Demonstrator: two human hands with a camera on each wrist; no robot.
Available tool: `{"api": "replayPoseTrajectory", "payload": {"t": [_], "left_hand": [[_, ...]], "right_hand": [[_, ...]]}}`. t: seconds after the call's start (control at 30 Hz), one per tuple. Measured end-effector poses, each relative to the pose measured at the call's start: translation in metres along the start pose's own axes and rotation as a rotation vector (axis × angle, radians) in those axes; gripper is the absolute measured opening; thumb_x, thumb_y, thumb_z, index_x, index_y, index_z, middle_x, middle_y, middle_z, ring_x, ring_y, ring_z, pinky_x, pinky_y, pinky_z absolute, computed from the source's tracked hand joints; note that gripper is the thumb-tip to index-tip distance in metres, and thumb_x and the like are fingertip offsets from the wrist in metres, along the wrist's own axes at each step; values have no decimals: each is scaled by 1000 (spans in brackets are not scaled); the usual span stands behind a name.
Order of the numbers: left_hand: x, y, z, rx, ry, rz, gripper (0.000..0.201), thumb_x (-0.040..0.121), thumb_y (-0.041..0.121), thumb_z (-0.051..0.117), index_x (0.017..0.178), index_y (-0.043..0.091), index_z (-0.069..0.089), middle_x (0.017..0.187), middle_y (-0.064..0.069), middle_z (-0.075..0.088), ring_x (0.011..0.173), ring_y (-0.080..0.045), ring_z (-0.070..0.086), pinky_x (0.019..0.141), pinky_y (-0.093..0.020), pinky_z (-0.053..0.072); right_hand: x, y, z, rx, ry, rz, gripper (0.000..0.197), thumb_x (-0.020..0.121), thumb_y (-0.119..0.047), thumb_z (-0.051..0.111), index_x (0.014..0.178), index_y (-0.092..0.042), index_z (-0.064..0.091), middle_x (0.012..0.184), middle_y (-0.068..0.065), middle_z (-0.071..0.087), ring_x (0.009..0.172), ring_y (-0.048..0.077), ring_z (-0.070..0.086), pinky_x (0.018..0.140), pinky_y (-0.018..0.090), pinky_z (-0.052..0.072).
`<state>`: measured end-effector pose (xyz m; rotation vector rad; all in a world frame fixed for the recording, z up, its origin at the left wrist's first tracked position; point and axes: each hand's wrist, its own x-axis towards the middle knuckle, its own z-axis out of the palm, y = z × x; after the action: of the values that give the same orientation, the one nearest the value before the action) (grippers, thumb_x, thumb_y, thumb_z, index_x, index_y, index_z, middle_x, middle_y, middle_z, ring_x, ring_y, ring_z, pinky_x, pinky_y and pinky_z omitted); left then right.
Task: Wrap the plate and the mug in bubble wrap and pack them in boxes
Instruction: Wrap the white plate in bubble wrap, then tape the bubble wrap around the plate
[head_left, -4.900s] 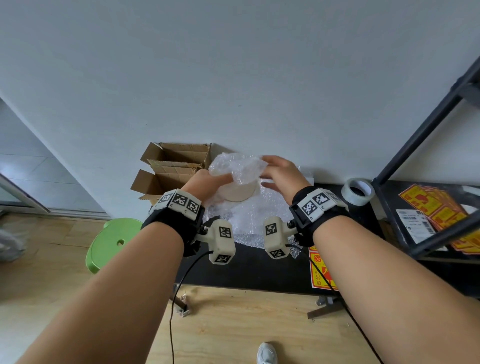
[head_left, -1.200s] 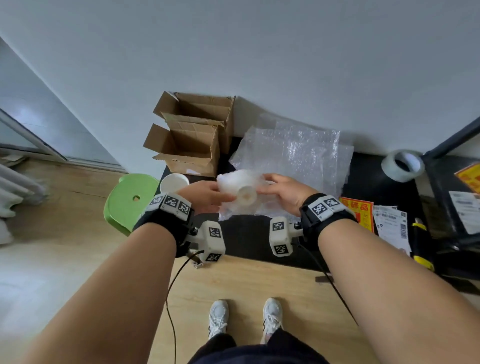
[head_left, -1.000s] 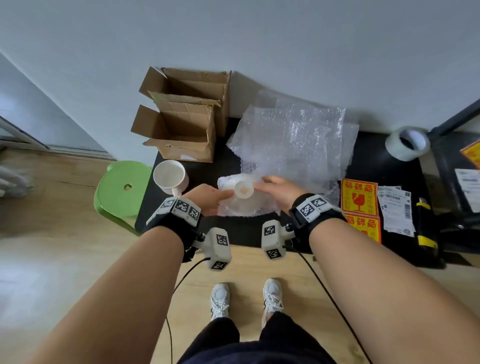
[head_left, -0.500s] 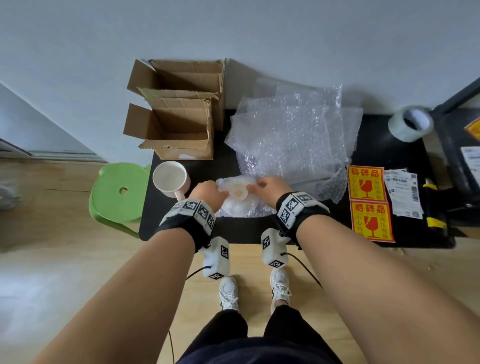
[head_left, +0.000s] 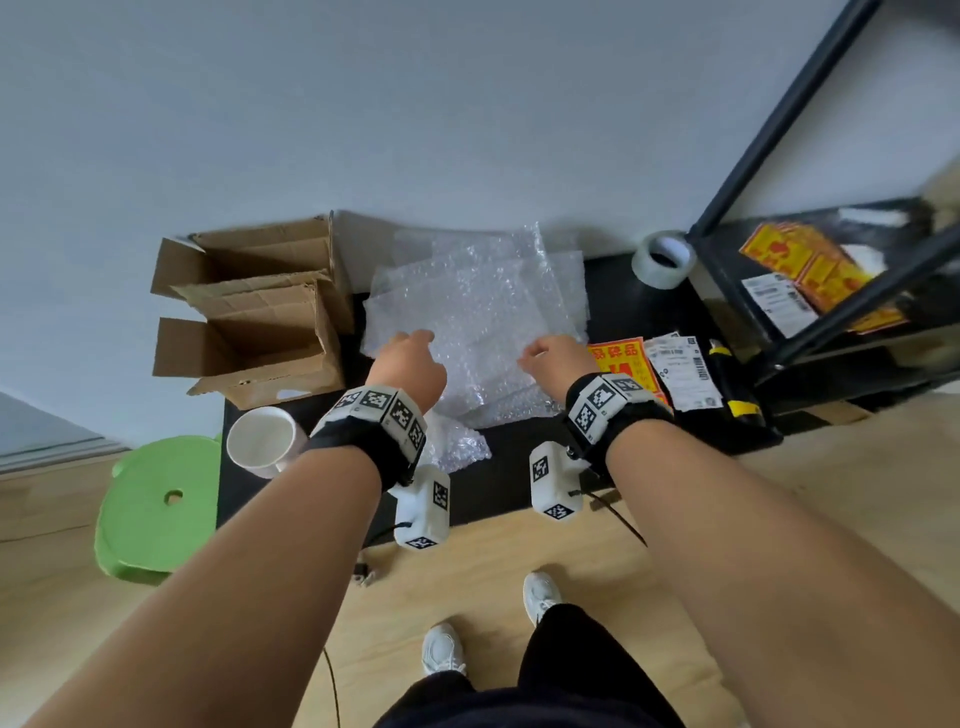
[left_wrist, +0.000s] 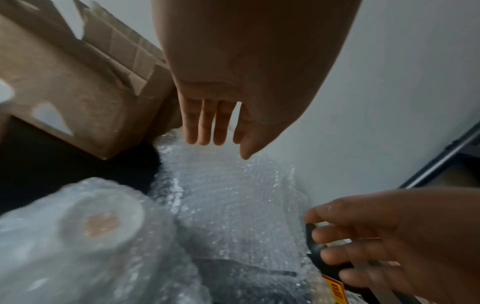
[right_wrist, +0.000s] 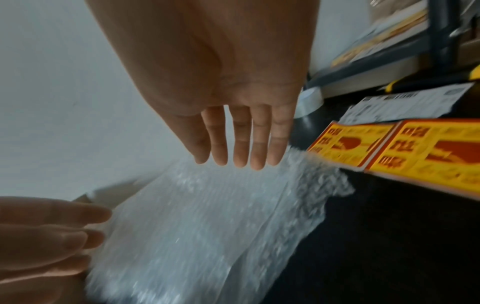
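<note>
The plate, wrapped in bubble wrap (left_wrist: 91, 226), lies on the black table near its front edge; in the head view the bundle (head_left: 460, 441) is half hidden by my left wrist. A bare white mug (head_left: 262, 441) stands at the table's front left. My left hand (head_left: 410, 358) hovers with straight fingers (left_wrist: 205, 131) over the left edge of the stack of bubble wrap sheets (head_left: 478, 312) and holds nothing. Over the stack's right edge, my right hand (head_left: 550, 356) is also empty, its fingers (right_wrist: 239, 152) straight above the sheets (right_wrist: 207, 226).
Two open cardboard boxes (head_left: 249, 322) stand at the back left against the wall. A tape roll (head_left: 664, 259), yellow fragile stickers (head_left: 621, 358), shipping labels (head_left: 683, 371) and a yellow-black knife (head_left: 737, 405) lie to the right. A black rack (head_left: 810, 291) borders the right side, a green stool (head_left: 156, 509) the left.
Both hands set the wrapped plate down at the table's front, let go of it and moved back over the stack of bubble wrap sheets.
</note>
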<state>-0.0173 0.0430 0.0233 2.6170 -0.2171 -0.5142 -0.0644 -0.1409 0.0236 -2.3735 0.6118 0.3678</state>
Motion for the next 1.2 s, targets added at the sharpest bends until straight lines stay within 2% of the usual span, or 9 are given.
{"api": "replayPoseTrajectory", "payload": {"t": [0.1,0.23,0.33,0.5,0.67,0.83,0.93,1.07,1.2], "left_hand": [[3,29,8,12,-7,32,54,94,14,47,147,20,35,148,-8,35,123,-28,49,94,-33,44],[11,71,21,26,-20,61,55,94,16,49,147,20,35,150,-7,34,127,-27,46,103,-36,42],[24,107,31,41,-16,78,55,95,16,49,148,20,34,151,-7,33,131,-27,43,103,-36,39],[54,167,55,53,-39,51,55,96,19,49,149,20,32,150,-8,33,131,-29,43,103,-38,40],[86,211,88,34,-64,14,55,96,17,49,148,18,33,149,-9,35,132,-29,41,105,-39,38],[109,235,114,-2,-78,-13,52,95,15,48,146,16,37,146,-9,38,131,-28,43,105,-37,38],[120,241,121,-3,-80,-38,49,96,16,48,144,18,40,144,-7,40,127,-26,46,100,-36,41],[132,242,124,-16,-80,-78,47,96,16,47,142,19,41,142,-6,41,124,-26,48,98,-37,42],[140,241,125,-36,-79,-109,52,96,14,47,146,20,37,144,-8,40,128,-27,45,103,-38,40]], "right_hand": [[1,24,-24,0,46,9,22,95,-20,54,104,-5,68,104,9,66,99,27,62,88,34,47],[16,55,-53,24,87,37,20,95,-17,51,90,-6,67,97,10,67,93,27,61,82,32,46],[35,73,-80,7,90,27,26,96,-18,48,100,-3,69,105,14,69,98,33,63,86,38,51],[80,109,-125,-18,50,14,25,95,-22,54,111,-7,66,118,9,65,109,29,59,95,37,47],[129,152,-154,-64,41,40,37,97,-22,52,132,-13,54,136,8,55,123,28,52,103,36,42],[176,174,-167,-176,25,57,45,96,-23,52,140,-14,45,135,10,55,121,29,53,98,36,45],[202,175,-173,-288,31,47,42,94,-20,54,135,-11,48,131,10,54,118,29,54,93,34,45],[226,177,-172,-426,12,40,40,91,-24,58,129,-14,48,132,5,51,119,27,51,99,42,45],[237,186,-164,-541,-5,32,36,92,-25,53,127,-16,52,130,3,52,130,27,37,106,42,38]]}}
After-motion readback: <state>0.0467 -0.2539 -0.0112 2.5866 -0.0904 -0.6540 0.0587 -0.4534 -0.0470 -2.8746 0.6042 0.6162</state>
